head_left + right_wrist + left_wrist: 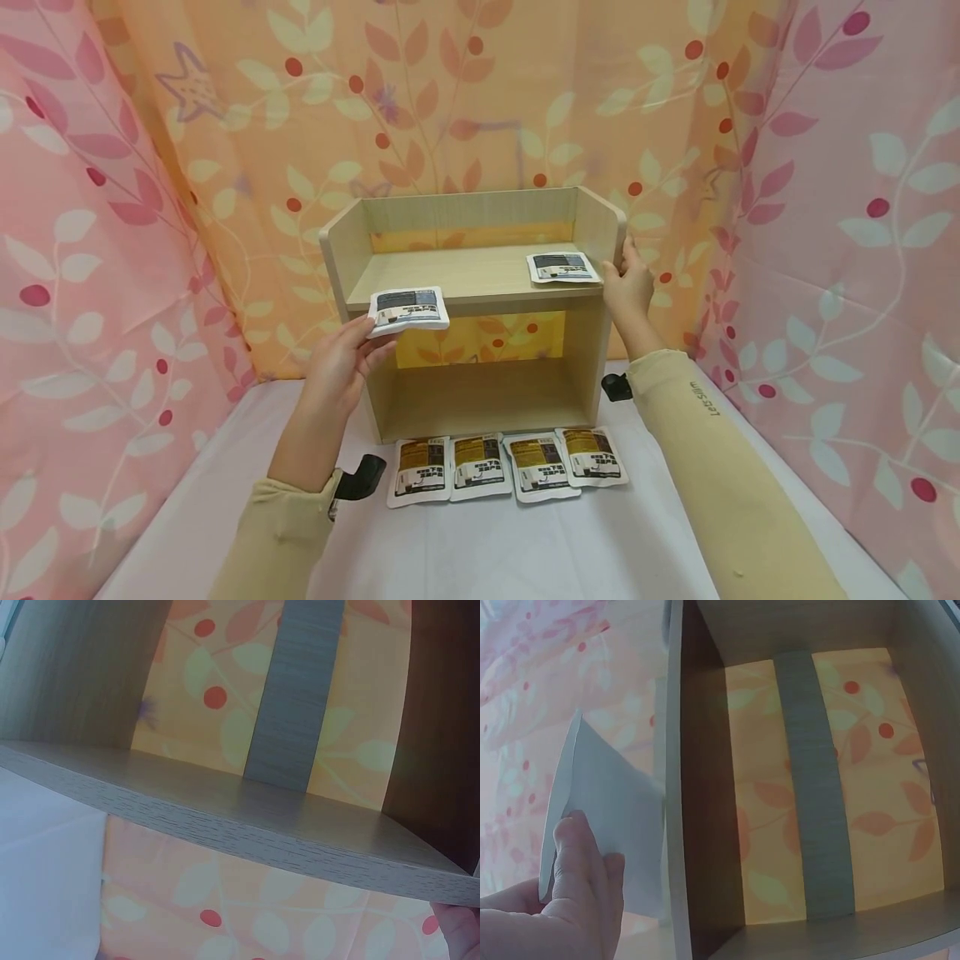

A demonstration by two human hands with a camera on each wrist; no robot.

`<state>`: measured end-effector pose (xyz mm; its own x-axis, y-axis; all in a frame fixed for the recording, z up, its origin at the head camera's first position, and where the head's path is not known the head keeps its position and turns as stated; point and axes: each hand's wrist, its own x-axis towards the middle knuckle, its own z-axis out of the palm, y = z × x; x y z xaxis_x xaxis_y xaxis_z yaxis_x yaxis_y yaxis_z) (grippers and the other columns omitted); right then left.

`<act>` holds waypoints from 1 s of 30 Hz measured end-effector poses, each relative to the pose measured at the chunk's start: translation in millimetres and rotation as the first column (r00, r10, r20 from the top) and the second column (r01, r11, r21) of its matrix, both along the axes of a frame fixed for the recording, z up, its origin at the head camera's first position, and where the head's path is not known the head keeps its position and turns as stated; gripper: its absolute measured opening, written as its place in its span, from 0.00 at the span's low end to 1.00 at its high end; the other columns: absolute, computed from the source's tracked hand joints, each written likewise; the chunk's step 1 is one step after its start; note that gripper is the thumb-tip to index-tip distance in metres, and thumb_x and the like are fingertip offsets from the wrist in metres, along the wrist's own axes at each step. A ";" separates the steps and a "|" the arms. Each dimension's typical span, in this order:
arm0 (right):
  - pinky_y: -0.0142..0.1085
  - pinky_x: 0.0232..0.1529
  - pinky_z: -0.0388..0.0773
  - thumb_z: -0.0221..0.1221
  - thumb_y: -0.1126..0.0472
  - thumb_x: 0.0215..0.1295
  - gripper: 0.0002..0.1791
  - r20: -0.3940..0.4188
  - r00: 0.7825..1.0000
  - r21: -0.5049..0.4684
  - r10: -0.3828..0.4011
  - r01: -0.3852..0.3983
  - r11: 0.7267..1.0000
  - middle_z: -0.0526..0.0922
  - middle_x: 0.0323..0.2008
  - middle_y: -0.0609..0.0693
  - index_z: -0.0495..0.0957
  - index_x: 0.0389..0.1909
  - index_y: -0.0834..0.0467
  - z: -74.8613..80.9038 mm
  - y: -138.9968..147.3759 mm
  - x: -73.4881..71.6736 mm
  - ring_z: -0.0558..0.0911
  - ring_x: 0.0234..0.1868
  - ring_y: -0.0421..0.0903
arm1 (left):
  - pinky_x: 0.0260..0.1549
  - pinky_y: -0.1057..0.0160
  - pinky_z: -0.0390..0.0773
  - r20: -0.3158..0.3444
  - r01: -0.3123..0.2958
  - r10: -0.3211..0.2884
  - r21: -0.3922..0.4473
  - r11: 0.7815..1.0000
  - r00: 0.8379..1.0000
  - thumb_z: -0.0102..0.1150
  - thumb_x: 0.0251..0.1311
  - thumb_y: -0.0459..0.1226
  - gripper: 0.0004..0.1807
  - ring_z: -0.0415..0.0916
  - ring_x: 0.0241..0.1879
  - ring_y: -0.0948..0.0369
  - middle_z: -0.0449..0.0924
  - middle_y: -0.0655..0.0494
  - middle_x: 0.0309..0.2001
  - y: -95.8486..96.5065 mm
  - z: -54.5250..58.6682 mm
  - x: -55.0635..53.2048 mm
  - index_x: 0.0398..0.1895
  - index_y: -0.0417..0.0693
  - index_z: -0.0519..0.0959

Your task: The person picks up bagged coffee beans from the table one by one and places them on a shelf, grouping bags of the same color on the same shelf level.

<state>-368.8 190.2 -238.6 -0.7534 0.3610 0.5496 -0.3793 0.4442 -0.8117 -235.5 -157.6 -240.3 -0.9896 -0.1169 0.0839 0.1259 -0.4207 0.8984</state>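
My left hand (348, 362) pinches a flat white packet (408, 309) with a dark blue printed label, thumb and fingers at its left end. It is held level with the front left of the upper board of a small wooden shelf (465, 302). The left wrist view shows the packet's plain white underside (619, 802) beside the shelf's side. My right hand (630, 287) grips the shelf's right side panel (602, 225) at its front edge; some of its fingers are hidden behind the panel. A similar blue-labelled packet (562, 267) lies at the upper board's right end.
Several white packets (480, 467) with brown and yellow labels lie in a row on the white-covered table (480, 550), before the shelf's lower compartment (487, 392). Patterned curtains (465, 100) stand behind and at both sides. Each wrist carries a black mount (362, 477).
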 end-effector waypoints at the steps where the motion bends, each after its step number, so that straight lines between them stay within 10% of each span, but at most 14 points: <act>1: 0.46 0.58 0.72 0.53 0.68 0.68 0.32 -0.003 1.000 0.001 -0.002 0.002 1.000 0.76 0.57 0.66 0.60 0.73 0.57 -0.2 0.2 0.0 0.77 0.56 0.55 | 0.38 0.71 0.79 0.001 0.002 -0.002 0.005 1.000 1.000 0.40 0.74 0.32 0.26 0.82 0.34 0.64 0.78 0.55 0.39 0.5 1.2 -1.1 0.70 0.27 0.55; 15: 0.45 0.60 0.70 0.52 0.68 0.69 0.32 0.012 1.000 -0.001 0.003 -0.003 1.000 0.74 0.60 0.65 0.58 0.73 0.57 -0.1 -0.6 1.3 0.75 0.59 0.56 | 0.34 0.70 0.80 0.092 0.050 -0.063 0.137 0.989 0.994 0.42 0.72 0.29 0.24 0.82 0.31 0.63 0.79 0.52 0.35 -2.0 16.4 -16.7 0.69 0.33 0.58; 23: 0.46 0.59 0.71 0.52 0.68 0.68 0.32 0.005 1.000 0.006 0.000 0.000 1.000 0.75 0.59 0.65 0.59 0.73 0.57 -2.2 -0.3 -0.4 0.76 0.57 0.56 | 0.35 0.71 0.80 0.132 0.059 -0.070 0.088 0.994 0.989 0.45 0.68 0.24 0.28 0.82 0.28 0.64 0.70 0.49 0.45 -2.0 23.9 -27.6 0.71 0.32 0.55; 30: 0.46 0.59 0.70 0.53 0.69 0.68 0.32 -0.017 1.000 0.010 -0.005 0.005 1.000 0.74 0.60 0.65 0.61 0.72 0.57 -1.0 0.5 -0.4 0.76 0.58 0.55 | 0.29 0.73 0.79 0.152 0.024 -0.025 0.008 1.000 0.988 0.47 0.67 0.24 0.29 0.81 0.24 0.65 0.79 0.52 0.28 0.3 30.3 -41.5 0.71 0.30 0.57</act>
<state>-369.2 190.7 -239.6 -0.7425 0.3586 0.5657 -0.3905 0.4545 -0.8006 -277.0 -157.3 -210.0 -0.9933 -0.0926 -0.0687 -0.0228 -0.4271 0.9039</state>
